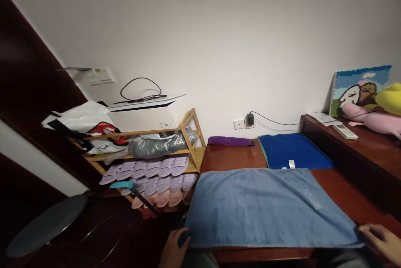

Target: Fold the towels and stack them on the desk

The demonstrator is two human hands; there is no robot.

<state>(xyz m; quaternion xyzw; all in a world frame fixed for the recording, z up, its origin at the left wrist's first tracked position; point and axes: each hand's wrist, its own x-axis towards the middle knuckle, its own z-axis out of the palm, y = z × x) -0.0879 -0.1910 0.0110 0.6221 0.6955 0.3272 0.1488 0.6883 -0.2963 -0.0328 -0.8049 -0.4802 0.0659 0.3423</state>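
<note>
A greyish-blue towel (250,209) lies spread nearly flat over the reddish-brown table, with small pale lettering near its right side. My left hand (174,248) is closed round the towel's near left corner, and a bit of cloth shows between thumb and fingers. At the near right corner, my right hand (381,241) pinches the towel's edge; some of its fingers are in shadow. Just beyond the towel lies a folded dark blue cloth (294,149) with a green edge and a white tag. A rolled purple item (230,141) rests by the wall.
Left of the table (232,158) stands a wooden shoe rack (196,159) with lilac and pink slippers, bags and a white box (142,118). A round stool (46,226) is at lower left. The raised right ledge holds a remote (345,131) and a pink plush toy (372,121).
</note>
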